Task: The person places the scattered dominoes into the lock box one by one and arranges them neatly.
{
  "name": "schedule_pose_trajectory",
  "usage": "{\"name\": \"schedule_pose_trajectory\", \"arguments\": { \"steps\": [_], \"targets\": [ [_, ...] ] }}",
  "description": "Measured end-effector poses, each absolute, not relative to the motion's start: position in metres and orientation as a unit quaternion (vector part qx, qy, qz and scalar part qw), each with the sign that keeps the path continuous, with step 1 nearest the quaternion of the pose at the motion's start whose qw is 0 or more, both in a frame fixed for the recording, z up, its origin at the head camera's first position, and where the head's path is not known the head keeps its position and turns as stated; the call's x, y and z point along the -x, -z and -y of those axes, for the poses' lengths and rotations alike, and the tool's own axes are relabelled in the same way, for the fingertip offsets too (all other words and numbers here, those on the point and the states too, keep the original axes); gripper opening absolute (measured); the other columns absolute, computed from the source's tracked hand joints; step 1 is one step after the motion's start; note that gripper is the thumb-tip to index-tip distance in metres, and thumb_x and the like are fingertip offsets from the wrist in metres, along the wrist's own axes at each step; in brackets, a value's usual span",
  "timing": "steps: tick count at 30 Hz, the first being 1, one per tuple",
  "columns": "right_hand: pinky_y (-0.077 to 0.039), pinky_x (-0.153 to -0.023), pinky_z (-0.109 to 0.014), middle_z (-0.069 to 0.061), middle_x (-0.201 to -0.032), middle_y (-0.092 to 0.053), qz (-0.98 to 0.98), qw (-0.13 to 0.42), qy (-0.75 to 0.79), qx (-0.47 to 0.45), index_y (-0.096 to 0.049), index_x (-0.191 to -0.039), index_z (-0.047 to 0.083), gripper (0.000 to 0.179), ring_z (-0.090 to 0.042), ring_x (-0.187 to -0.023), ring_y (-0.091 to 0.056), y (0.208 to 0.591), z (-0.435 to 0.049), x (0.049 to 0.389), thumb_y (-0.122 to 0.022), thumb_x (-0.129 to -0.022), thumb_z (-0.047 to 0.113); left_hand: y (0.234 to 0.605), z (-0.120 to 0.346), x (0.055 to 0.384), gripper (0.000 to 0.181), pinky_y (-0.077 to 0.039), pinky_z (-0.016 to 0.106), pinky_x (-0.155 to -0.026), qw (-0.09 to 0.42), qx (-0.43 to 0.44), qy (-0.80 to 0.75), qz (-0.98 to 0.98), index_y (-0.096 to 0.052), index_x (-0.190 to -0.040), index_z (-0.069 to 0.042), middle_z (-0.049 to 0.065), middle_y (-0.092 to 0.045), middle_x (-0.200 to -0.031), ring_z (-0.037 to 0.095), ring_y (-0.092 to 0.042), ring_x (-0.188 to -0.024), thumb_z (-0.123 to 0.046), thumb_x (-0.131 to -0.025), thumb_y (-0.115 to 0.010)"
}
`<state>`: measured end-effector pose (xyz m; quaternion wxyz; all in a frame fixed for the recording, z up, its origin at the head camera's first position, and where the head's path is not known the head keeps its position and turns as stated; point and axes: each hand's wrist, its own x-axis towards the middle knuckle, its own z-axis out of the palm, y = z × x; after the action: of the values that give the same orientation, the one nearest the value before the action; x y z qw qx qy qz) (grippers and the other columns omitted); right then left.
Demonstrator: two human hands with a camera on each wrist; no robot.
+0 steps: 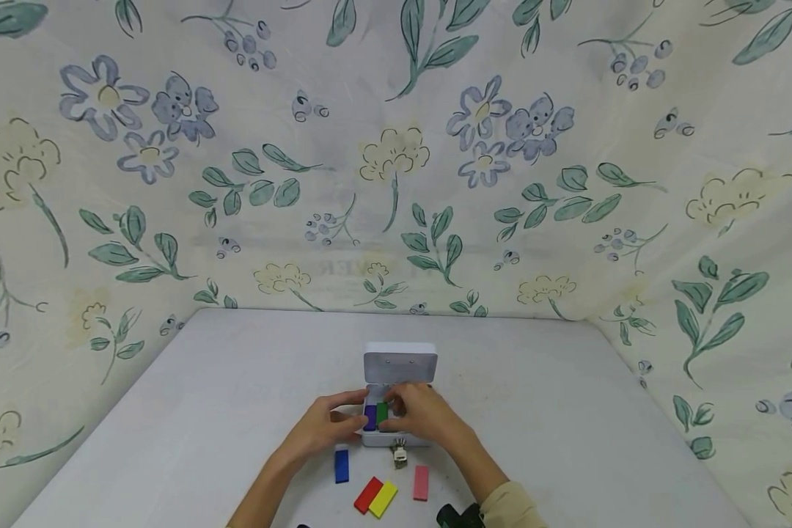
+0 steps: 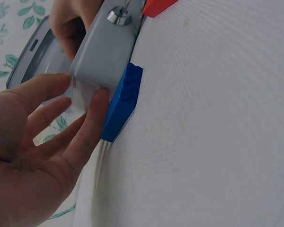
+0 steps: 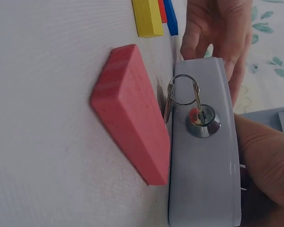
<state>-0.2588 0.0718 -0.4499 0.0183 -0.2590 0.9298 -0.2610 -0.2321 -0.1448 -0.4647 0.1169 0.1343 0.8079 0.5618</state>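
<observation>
A white metal lockbox (image 1: pixel 417 440) stands with its lid (image 1: pixel 400 367) raised. Inside, a purple block (image 1: pixel 370 417) and a green block (image 1: pixel 382 412) lie side by side at the left. My right hand (image 1: pixel 429 412) reaches into the box and pinches the green block between thumb and fingers; its fingertips are partly hidden by the box wall in the right wrist view. My left hand (image 1: pixel 323 425) rests against the box's left end, thumb at the rim, fingers fairly straight along the wall. A key (image 3: pixel 197 98) on a ring sits in the front lock (image 3: pixel 203 124).
Before the box lie a blue block (image 1: pixel 341 466), a red block (image 1: pixel 368 495) touching a yellow block (image 1: pixel 383 499), and a pink block (image 1: pixel 421 482). A dark object (image 1: pixel 458 516) is cut off at the bottom edge. Floral cloth (image 1: pixel 396 220) surrounds the white table (image 1: pixel 257 367).
</observation>
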Motion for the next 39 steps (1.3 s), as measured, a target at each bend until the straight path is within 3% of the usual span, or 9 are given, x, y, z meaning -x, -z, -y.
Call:
{"name": "schedule_pose_trajectory", "arguments": {
  "steps": [39],
  "targets": [
    [-0.046, -0.066, -0.016, 0.007, -0.079, -0.066, -0.941, -0.021, 0.217, 0.258, -0.075, -0.1, 0.014, 0.035, -0.001, -0.07, -0.051, 0.4541, -0.0677, 0.2573, -0.085, -0.074, 0.035, 0.4641, 0.1443, 0.2324, 0.054, -0.061, 0.039, -0.083, 0.118, -0.127, -0.563, -0.808, -0.051, -0.142, -0.007, 0.023, -0.05, -0.145, 0.028, -0.071, -0.098, -0.023, -0.093, -0.067]
  ]
}}
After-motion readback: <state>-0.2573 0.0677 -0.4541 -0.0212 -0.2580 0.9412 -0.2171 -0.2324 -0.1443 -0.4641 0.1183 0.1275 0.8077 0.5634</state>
